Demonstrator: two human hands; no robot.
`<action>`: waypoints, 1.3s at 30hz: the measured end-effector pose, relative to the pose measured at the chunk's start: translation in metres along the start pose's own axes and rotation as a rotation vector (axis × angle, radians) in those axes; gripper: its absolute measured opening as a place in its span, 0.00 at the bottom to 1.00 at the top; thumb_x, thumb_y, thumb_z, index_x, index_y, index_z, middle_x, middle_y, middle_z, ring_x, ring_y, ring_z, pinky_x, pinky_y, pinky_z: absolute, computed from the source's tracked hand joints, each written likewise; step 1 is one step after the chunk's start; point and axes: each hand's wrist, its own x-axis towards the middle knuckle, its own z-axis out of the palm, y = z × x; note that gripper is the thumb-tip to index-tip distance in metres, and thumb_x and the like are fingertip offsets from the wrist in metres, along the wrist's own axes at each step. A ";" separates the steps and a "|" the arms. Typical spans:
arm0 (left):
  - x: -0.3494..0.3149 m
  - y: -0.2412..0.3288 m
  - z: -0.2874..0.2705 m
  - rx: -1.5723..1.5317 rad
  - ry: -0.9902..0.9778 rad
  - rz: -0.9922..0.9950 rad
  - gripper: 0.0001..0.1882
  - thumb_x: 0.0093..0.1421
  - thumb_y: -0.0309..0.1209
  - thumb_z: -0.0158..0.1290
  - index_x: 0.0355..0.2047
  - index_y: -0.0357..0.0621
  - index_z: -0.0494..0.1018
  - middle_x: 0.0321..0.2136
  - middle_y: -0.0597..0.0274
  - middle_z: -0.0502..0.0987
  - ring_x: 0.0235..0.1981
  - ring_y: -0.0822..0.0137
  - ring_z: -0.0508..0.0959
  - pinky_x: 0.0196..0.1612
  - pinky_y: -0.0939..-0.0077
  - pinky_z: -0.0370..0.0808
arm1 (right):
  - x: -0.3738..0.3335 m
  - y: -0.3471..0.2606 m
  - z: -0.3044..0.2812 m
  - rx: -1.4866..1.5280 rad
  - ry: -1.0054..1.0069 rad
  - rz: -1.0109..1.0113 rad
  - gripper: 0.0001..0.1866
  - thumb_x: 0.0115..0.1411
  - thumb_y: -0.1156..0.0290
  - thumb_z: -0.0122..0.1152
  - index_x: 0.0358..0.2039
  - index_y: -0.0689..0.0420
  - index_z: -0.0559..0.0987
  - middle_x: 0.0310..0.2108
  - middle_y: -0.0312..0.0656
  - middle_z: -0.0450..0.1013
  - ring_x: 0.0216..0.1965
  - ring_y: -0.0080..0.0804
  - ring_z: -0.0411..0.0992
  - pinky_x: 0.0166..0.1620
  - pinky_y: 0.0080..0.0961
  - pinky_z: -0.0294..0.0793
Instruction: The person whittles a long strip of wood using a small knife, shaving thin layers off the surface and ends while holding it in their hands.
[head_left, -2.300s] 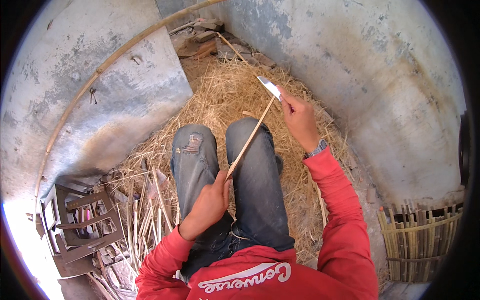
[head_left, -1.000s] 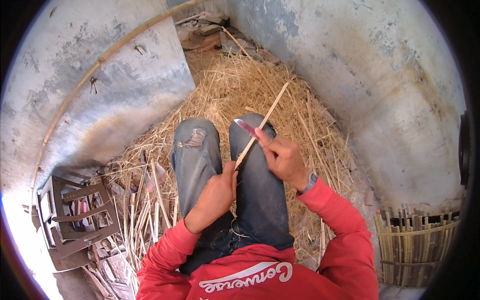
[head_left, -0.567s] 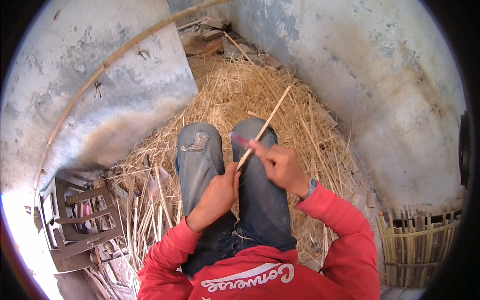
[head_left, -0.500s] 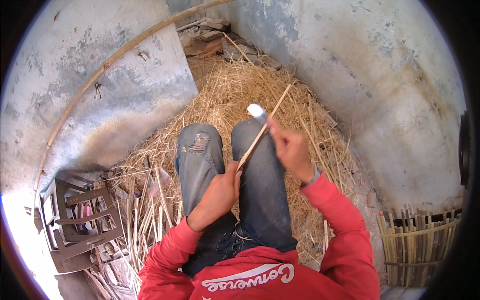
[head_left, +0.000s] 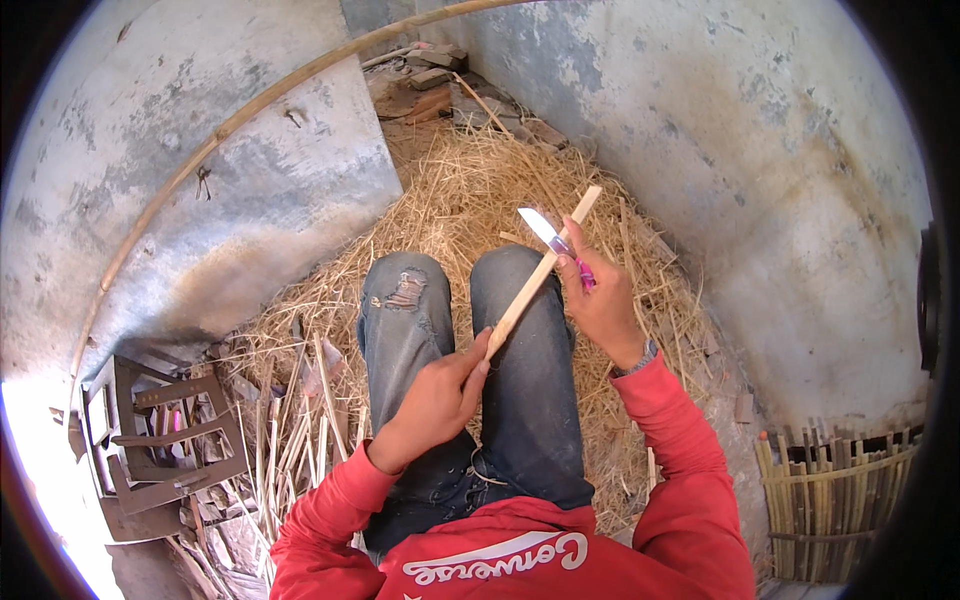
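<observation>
A pale, flat strip of split wood, perhaps bamboo [head_left: 527, 292], slants up and to the right above my right thigh. Its lower end is pinched in my left hand [head_left: 432, 400], between thumb and fingers. My right hand [head_left: 607, 305] is closed round the pink handle of a knife [head_left: 541, 227], near the strip's upper end. The bright blade points up and to the left, its base lying against or across the strip. Right-hand fingers also seem to touch the strip there; exact contact cannot be told.
A heap of straw-like shavings [head_left: 470, 180] spreads round my legs. Loose strips [head_left: 300, 410] lie at left beside a brown metal frame [head_left: 180, 440]. A basket-like slatted fence [head_left: 840, 490] stands at right. A long curved pole [head_left: 215, 135] leans on the wall.
The knife and right hand, blurred before, now show sharply and a little lower. The strip has turned so its broad pale face shows.
</observation>
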 end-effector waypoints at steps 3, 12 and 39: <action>-0.008 -0.003 0.002 0.115 -0.032 0.051 0.26 0.69 0.27 0.54 0.66 0.34 0.67 0.32 0.40 0.78 0.33 0.42 0.80 0.38 0.54 0.75 | 0.002 0.005 0.004 0.054 -0.015 -0.078 0.19 0.68 0.73 0.62 0.58 0.58 0.82 0.27 0.53 0.77 0.21 0.38 0.72 0.28 0.32 0.70; -0.102 0.019 -0.025 0.344 0.154 -0.021 0.38 0.56 0.30 0.69 0.65 0.37 0.67 0.57 0.42 0.69 0.54 0.44 0.76 0.51 0.59 0.76 | -0.010 0.022 0.011 0.057 -0.019 -0.034 0.18 0.69 0.72 0.61 0.58 0.57 0.82 0.25 0.53 0.75 0.20 0.32 0.66 0.28 0.30 0.67; -0.079 -0.003 -0.044 -0.508 -0.222 -0.615 0.12 0.76 0.38 0.50 0.50 0.42 0.71 0.20 0.72 0.71 0.17 0.82 0.65 0.20 0.84 0.58 | -0.025 0.034 0.000 0.107 0.039 0.033 0.20 0.71 0.71 0.58 0.62 0.59 0.78 0.22 0.42 0.69 0.23 0.20 0.62 0.27 0.24 0.66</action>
